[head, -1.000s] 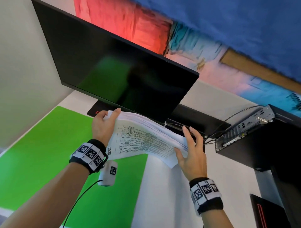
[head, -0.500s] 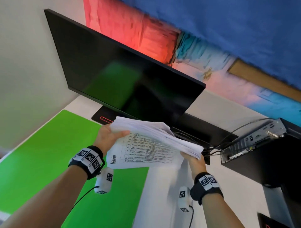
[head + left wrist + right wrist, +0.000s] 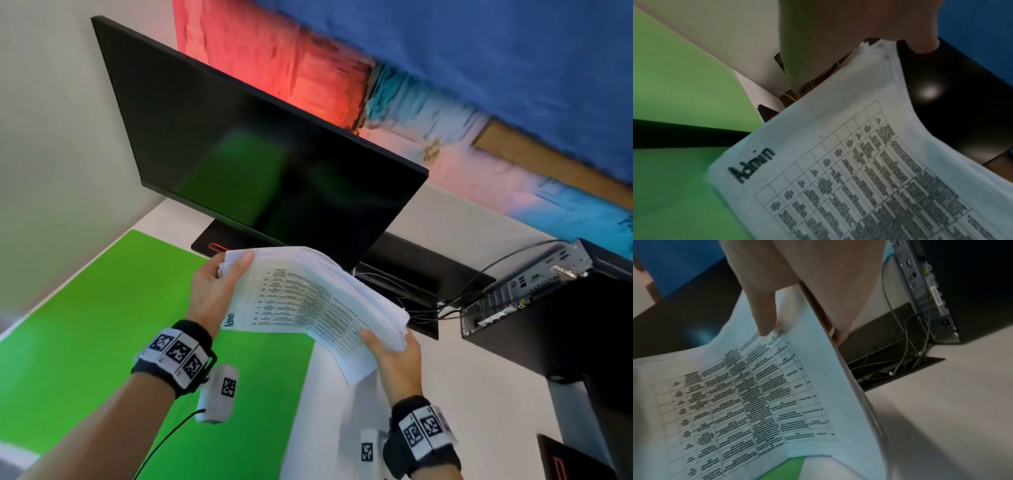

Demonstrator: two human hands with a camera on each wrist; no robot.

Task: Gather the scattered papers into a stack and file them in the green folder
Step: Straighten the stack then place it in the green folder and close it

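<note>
The papers [image 3: 308, 301] are up in the air in front of the monitor [image 3: 260, 144], held between both hands. The left hand [image 3: 212, 294] pinches one short end, thumb on top and fingers hidden behind. The right hand [image 3: 394, 356] pinches the other short end, thumb on the printed page and fingers under it. The stack's long side runs from left hand to right hand, and it sags and bends in the middle. One sheet hangs lower at the right end, so the stack does not look even yet. The green folder [image 3: 102, 325] lies flat on the desk [image 3: 462, 394], below and to the left of the papers. The left hand is nearer to it, so the papers likely need to go down and left.
</note>
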